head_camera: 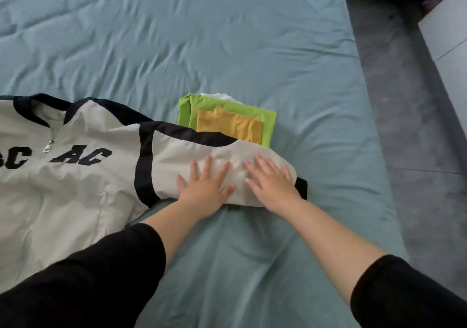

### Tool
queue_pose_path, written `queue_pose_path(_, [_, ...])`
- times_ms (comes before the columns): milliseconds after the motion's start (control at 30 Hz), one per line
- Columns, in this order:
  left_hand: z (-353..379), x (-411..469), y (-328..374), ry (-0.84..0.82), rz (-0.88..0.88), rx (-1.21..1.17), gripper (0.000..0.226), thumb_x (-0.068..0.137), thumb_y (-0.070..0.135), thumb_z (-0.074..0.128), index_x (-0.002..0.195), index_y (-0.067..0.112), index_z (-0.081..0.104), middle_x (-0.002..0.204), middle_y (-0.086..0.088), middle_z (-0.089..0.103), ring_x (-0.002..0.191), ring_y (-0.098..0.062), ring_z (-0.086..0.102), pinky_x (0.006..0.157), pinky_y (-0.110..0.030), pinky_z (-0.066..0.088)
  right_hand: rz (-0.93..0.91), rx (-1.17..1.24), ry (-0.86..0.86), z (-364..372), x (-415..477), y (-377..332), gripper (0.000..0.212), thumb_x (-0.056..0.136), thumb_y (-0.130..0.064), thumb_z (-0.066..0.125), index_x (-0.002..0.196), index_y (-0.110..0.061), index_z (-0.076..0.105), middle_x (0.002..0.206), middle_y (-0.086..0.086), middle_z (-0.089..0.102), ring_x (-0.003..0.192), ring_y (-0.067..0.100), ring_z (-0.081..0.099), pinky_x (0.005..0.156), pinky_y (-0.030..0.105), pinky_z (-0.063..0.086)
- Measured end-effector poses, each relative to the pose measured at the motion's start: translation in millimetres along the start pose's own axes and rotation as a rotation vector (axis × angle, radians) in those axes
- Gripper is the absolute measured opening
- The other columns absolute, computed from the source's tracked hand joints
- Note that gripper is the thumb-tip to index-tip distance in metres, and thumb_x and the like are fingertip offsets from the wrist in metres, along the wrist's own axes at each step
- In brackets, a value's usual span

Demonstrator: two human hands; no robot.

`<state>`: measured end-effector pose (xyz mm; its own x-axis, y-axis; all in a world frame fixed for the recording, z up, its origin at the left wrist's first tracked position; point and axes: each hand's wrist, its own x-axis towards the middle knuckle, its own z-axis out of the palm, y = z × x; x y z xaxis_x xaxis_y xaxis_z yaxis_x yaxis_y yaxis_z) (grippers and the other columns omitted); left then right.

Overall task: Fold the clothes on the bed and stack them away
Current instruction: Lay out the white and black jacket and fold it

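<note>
While the jacket (75,176) lies face up across the left half of the frame, zip (49,145) closed, both hands work on its outstretched sleeve (192,148) at centre.

Left hand (206,188): fingers straight and spread, palm flat on the pale cloth. Right hand (271,183): likewise flat and spread, just beside the left, nearer the dark cuff. Neither pinches anything.

Judgement: the flat palms are there to press air and creases out of the sleeve so it lies thin before it is folded in over the chest. A puffy sleeve would give a lumpy bundle.

The sleeve's far edge overlaps the near side of the folded pile (267,120), just above the hands. The pile probably sits this close so that each finished item can be set on top without a reach. The smaller item lies uppermost, which should help it hold steady.

Count:
- jacket: 1, no fold made in it yet
- pile: 1, 3 layers visible: yellow piece (232,125) on top, green piece (185,110) beneath, white layer (217,96) as a sliver at the far edge; more underneath, cannot tell
- hands: 2, both on the sleeve

All rests on the bed (227,37). Grey floor (417,125) and a pale cabinet (449,24) are at the right edge of the frame.
</note>
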<state>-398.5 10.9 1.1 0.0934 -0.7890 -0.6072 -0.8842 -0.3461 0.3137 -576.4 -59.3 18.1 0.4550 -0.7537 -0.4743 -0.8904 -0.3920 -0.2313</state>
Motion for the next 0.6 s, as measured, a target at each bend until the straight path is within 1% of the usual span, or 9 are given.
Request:
queue_pose_path(33, [1, 5, -3, -0.067, 0.029, 0.000, 0.062, 0.093, 0.067, 0.021, 0.146, 0.053, -0.008, 0.159, 0.008, -0.021, 0.146, -0.031, -0.020, 0.113, -0.061, -0.001, -0.012, -0.021, -0.089, 15, 1, -5, 0.053, 0.099, -0.051, 0.022, 0.150, -0.042, 0.008, 0.161, -0.010, -0.003, 0.148, 0.014, -0.003, 0.117, 0.047, -0.004])
queue_pose_path(100, [-4, 14, -10, -0.136, 0.082, -0.047, 0.059, 0.097, 0.058, 0.027, 0.150, 0.048, 0.002, 0.161, 0.007, -0.011, 0.147, -0.031, -0.015, 0.117, -0.055, 0.003, 0.074, -0.023, -0.211, 29, 7, -4, 0.058, 0.099, -0.055, 0.015, 0.151, -0.039, -0.004, 0.159, -0.014, -0.016, 0.147, 0.013, -0.013, 0.116, 0.049, -0.009])
queue_pose_path(200, [-15, 19, -28, -0.088, 0.145, -0.216, 0.054, 0.101, 0.044, 0.035, 0.152, 0.036, 0.020, 0.162, 0.005, 0.007, 0.149, -0.024, 0.001, 0.117, -0.039, 0.008, 0.228, 0.020, -0.193, 24, 16, -10, 0.061, 0.099, -0.052, 0.015, 0.153, -0.030, -0.005, 0.160, -0.010, -0.016, 0.148, 0.015, -0.011, 0.117, 0.050, -0.008])
queue_pose_path(267, [-18, 8, -46, 0.002, 0.161, -0.351, 0.051, 0.100, 0.038, 0.040, 0.149, 0.033, 0.030, 0.160, 0.007, 0.018, 0.146, -0.016, 0.020, 0.116, -0.032, 0.018, 0.208, 0.040, -0.042, 24, 11, -31, 0.055, 0.102, -0.041, 0.020, 0.153, -0.024, 0.009, 0.162, -0.005, -0.004, 0.148, 0.014, -0.004, 0.119, 0.045, -0.004])
queue_pose_path(367, [-14, -29, -82, 0.119, 0.131, -0.438, 0.048, 0.098, 0.032, 0.046, 0.145, 0.034, 0.039, 0.155, 0.011, 0.030, 0.140, -0.007, 0.031, 0.115, -0.026, 0.025, -0.047, 0.154, 0.175, 37, -15, -83, 0.044, 0.099, -0.023, 0.037, 0.143, -0.022, 0.039, 0.158, -0.002, 0.024, 0.146, 0.015, 0.016, 0.119, 0.037, 0.009])
queue_pose_path(433, [-10, -58, -115, 0.119, 0.140, -0.386, 0.048, 0.097, 0.027, 0.048, 0.145, 0.030, 0.042, 0.155, 0.007, 0.032, 0.141, -0.007, 0.030, 0.115, -0.022, 0.021, -0.225, 0.250, 0.195, 52, -35, -127, 0.038, 0.095, -0.016, 0.047, 0.132, -0.017, 0.055, 0.145, 0.003, 0.047, 0.137, 0.021, 0.038, 0.114, 0.036, 0.026])
queue_pose_path(500, [-9, -85, -156, 0.100, 0.140, -0.319, 0.048, 0.097, 0.024, 0.048, 0.144, 0.031, 0.042, 0.155, 0.007, 0.032, 0.142, -0.008, 0.028, 0.115, -0.022, 0.021, -0.293, 0.373, 0.210, 74, -48, -171, 0.031, 0.091, -0.012, 0.054, 0.120, -0.013, 0.065, 0.122, 0.004, 0.064, 0.116, 0.024, 0.057, 0.102, 0.034, 0.041])
queue_pose_path(533, [-9, -98, -179, 0.111, 0.123, -0.299, 0.048, 0.096, 0.023, 0.049, 0.144, 0.031, 0.043, 0.154, 0.007, 0.033, 0.142, -0.009, 0.029, 0.113, -0.021, 0.022, -0.279, 0.432, 0.178, 87, -53, -193, 0.028, 0.090, -0.012, 0.054, 0.116, -0.013, 0.066, 0.115, 0.003, 0.067, 0.109, 0.022, 0.060, 0.097, 0.032, 0.043])
queue_pose_path(600, [-12, -124, -226, 0.169, 0.056, -0.286, 0.046, 0.096, 0.021, 0.050, 0.141, 0.032, 0.047, 0.151, 0.009, 0.038, 0.139, -0.012, 0.034, 0.109, -0.019, 0.024, -0.170, 0.558, 0.010, 111, -60, -235, 0.025, 0.093, -0.016, 0.053, 0.115, -0.016, 0.067, 0.113, 0.000, 0.068, 0.106, 0.017, 0.060, 0.094, 0.027, 0.043])
